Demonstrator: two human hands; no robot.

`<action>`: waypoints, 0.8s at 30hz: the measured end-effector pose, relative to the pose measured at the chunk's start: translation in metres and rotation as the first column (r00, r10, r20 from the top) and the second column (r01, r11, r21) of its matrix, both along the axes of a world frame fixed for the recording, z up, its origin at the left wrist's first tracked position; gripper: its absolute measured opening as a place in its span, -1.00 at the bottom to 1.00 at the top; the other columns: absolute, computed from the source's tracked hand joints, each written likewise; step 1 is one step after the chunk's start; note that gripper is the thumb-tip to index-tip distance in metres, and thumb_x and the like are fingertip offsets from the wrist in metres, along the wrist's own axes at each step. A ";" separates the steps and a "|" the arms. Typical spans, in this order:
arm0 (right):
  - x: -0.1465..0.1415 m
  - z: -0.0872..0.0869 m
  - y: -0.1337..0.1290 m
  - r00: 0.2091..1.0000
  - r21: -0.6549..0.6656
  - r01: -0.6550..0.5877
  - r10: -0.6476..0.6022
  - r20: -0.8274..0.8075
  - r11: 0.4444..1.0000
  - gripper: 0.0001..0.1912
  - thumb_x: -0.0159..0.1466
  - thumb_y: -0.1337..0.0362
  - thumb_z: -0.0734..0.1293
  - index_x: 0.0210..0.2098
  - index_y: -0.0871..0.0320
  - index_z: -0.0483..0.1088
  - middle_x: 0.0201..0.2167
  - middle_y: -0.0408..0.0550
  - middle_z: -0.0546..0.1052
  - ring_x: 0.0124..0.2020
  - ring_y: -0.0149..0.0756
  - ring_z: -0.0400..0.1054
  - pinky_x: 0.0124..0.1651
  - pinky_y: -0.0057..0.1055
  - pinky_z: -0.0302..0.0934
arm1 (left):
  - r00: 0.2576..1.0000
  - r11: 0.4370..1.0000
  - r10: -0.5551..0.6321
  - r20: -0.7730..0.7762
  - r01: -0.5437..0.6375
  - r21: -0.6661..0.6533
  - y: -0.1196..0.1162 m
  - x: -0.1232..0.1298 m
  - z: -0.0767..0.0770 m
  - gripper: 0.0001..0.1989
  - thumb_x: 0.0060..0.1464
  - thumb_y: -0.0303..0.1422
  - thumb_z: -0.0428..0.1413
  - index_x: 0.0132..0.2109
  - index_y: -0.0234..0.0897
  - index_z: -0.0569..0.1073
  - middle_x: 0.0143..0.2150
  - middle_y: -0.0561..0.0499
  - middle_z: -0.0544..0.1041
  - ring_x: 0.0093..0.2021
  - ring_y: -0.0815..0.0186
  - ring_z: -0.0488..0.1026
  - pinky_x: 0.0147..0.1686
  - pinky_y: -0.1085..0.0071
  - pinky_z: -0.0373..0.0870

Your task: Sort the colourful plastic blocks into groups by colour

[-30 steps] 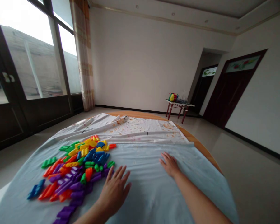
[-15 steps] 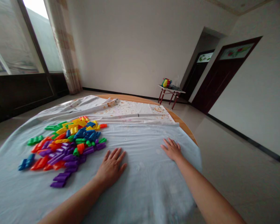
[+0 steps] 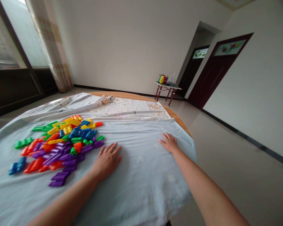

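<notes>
Palm down on the pale blue cloth, my left hand lies flat with its fingers apart, holding nothing. Just left of it spreads a loose pile of plastic building blocks in purple, orange, blue, green and yellow. The purple blocks are among the closest to this hand. My right hand rests flat on the cloth near the table's right side, fingers spread, also holding nothing. No block lies beside it.
A white patterned cloth covers the far part of the round wooden table. Beyond stands a small folding table with a colourful bag and a clear plastic bag. A curtain hangs at the left, and a dark red door stands at the right.
The whole view has shifted slightly, so the table, blocks and room appear farther left and a little higher. Both hands still lie flat on the cloth; the blocks look undisturbed.
</notes>
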State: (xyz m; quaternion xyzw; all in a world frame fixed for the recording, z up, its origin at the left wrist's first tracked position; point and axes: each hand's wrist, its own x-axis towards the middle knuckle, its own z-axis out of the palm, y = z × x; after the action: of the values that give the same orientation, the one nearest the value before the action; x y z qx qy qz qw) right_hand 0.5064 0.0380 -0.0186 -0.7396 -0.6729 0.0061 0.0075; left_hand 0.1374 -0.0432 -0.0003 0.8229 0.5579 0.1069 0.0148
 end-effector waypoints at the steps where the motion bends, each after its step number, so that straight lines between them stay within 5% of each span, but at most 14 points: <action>1: -0.001 -0.001 -0.002 1.000 0.024 -0.008 0.008 0.002 1.000 -0.34 0.29 -0.16 -0.02 0.29 -0.01 -0.04 0.34 -0.02 -0.05 0.33 -0.14 -0.21 0.28 -0.06 -0.32 | 1.000 1.000 0.014 -0.009 -0.014 0.014 0.003 -0.005 0.000 -0.49 0.22 -0.15 -0.19 0.23 -0.23 0.25 0.30 -0.15 0.16 0.30 0.13 0.03 0.26 0.02 -0.14; 16: 0.015 -0.010 -0.015 0.999 -0.003 0.036 -0.036 0.006 0.999 -0.31 0.27 -0.21 -0.05 0.29 -0.07 -0.05 0.34 -0.10 -0.05 0.33 -0.11 -0.21 0.27 -0.03 -0.29 | 0.999 0.999 -0.002 -0.033 0.004 0.033 0.029 -0.015 -0.017 -0.45 0.20 -0.08 -0.19 0.26 -0.16 0.18 0.31 -0.09 0.13 0.31 0.15 -0.01 0.27 0.03 -0.16; 20: 0.017 -0.005 -0.013 1.000 0.023 0.011 -0.011 -0.005 1.000 -0.32 0.26 -0.21 0.00 0.26 -0.05 0.05 0.31 -0.04 0.06 0.30 -0.07 -0.11 0.24 -0.01 -0.22 | 0.998 1.000 0.026 -0.049 -0.027 -0.014 0.028 -0.014 -0.007 -0.46 0.18 -0.12 -0.15 0.26 -0.18 0.20 0.30 -0.09 0.14 0.30 0.13 0.02 0.25 0.02 -0.10; 24: 0.011 0.016 0.022 1.000 0.176 -0.006 0.009 -0.017 0.984 -0.48 0.31 -0.06 0.04 0.11 0.03 0.29 0.16 0.02 0.32 0.19 -0.15 0.13 0.22 -0.16 -0.10 | 0.994 0.996 0.073 -0.082 -0.076 -0.036 0.035 0.001 0.015 -0.53 0.15 -0.18 -0.11 0.13 -0.23 0.39 0.16 -0.14 0.37 0.17 0.09 0.25 0.20 0.01 0.03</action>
State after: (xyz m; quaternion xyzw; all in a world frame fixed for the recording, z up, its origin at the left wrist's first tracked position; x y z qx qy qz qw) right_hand 0.5171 0.0598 -0.0031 -0.7335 -0.6735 -0.0468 0.0788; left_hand 0.1382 -0.0083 0.0150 0.8046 0.5904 0.0630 0.0043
